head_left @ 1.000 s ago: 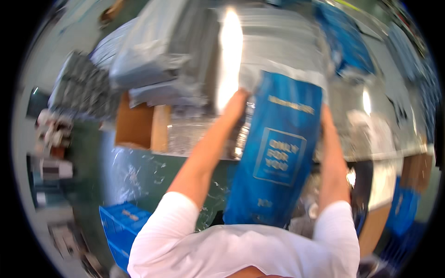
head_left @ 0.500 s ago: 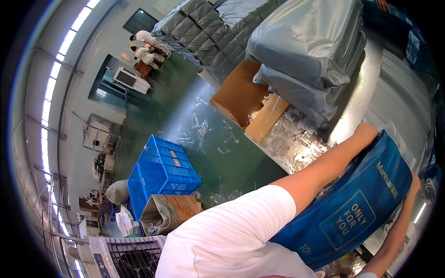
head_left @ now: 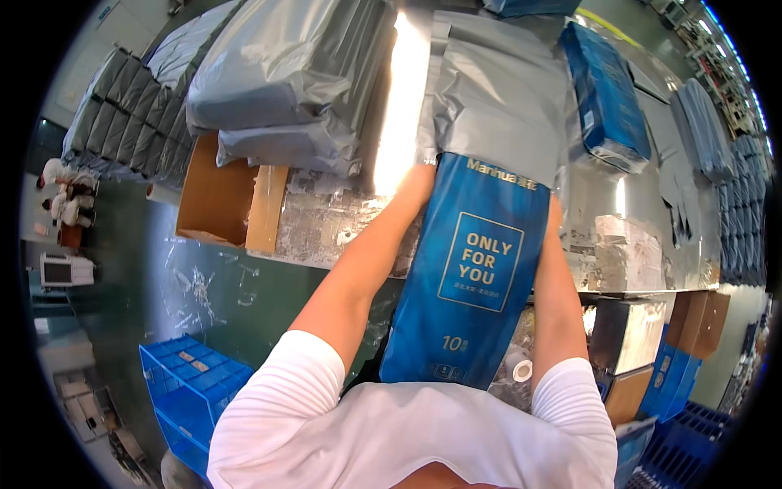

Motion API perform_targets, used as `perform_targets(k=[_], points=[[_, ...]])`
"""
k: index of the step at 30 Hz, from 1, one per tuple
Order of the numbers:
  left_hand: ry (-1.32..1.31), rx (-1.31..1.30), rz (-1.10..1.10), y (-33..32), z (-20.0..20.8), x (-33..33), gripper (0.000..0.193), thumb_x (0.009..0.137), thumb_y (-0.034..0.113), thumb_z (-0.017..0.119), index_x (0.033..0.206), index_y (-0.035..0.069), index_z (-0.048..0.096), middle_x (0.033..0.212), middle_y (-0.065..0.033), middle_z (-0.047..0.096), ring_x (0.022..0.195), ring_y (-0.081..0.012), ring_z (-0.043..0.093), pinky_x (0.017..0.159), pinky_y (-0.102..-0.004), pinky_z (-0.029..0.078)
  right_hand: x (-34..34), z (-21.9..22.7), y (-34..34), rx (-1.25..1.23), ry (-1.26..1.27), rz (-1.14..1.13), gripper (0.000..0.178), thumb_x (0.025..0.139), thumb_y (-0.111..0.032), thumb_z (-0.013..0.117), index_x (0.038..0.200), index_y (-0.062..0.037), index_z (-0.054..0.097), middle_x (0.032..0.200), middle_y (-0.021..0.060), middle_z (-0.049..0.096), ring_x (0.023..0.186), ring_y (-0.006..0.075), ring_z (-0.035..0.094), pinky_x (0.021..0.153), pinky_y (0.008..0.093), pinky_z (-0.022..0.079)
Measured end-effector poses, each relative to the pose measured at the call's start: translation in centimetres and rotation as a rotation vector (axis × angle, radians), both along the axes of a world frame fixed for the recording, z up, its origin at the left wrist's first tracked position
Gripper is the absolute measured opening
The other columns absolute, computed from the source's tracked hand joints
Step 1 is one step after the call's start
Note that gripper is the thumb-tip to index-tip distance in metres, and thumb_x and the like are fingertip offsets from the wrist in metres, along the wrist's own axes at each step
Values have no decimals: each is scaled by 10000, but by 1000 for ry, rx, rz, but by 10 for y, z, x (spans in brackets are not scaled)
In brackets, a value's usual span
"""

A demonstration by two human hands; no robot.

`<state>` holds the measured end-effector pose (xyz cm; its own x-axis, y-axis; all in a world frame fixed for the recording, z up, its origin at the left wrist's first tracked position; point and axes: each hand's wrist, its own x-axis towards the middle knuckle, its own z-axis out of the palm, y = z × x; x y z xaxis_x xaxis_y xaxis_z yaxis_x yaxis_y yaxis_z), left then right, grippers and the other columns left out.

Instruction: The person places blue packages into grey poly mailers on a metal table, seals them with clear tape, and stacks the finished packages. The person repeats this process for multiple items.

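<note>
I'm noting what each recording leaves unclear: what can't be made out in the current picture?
- Fingers of the left hand and right hand: head view, mostly hidden by the blue package.
- The package's underside: head view, turned away from the camera.
- Blue bundle at the top: cut off by the head view's upper edge.
- Co-workers at far left: head view, too small to read their hands.
</note>
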<state>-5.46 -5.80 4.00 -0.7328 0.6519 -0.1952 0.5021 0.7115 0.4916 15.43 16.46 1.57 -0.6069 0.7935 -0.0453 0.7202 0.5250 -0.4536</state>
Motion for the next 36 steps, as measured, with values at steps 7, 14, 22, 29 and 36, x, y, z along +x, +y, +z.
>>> perform_targets(k=[7, 14, 22, 29, 36], points=[[31, -129, -315, -77, 0, 45, 204, 738, 225, 510, 744, 65, 637, 764, -175, 615, 749, -339, 600, 659, -434, 475, 79, -24, -21, -179, -291, 391, 289, 753, -216, 540, 943, -4, 590, 890, 241, 592, 889, 383, 558, 765, 409, 443], [-515, 10, -140, -186, 2, 112, 232, 856, 221, 469, 803, 17, 565, 646, -176, 584, 575, -297, 593, 575, -399, 477, 161, -2, -142, -463, 133, 238, 187, 759, -75, 590, 927, 7, 582, 842, 116, 618, 786, 123, 548, 721, 276, 449], [-339, 390, 82, -163, -17, 133, 279, 857, 223, 432, 814, -25, 551, 798, -272, 551, 815, -425, 533, 678, -465, 424, 153, -11, -162, -913, 734, -279, 281, 890, -255, 408, 951, -36, 574, 832, 44, 595, 708, 142, 554, 669, 268, 472], [-714, -177, -266, -224, -14, 131, 263, 807, 207, 482, 682, 0, 586, 762, -217, 598, 697, -330, 590, 642, -414, 473, 159, 56, -169, -1171, -462, 216, 168, 789, -13, 511, 921, 1, 614, 858, 130, 633, 743, 175, 621, 647, 278, 521], [-474, 72, -737, -186, -6, 127, 270, 781, 242, 523, 982, 68, 575, 905, -218, 593, 811, -386, 563, 710, -432, 455, 113, 16, -86, -1225, -559, 558, 160, 765, -61, 533, 868, 0, 639, 793, 86, 661, 691, 171, 633, 624, 295, 520]])
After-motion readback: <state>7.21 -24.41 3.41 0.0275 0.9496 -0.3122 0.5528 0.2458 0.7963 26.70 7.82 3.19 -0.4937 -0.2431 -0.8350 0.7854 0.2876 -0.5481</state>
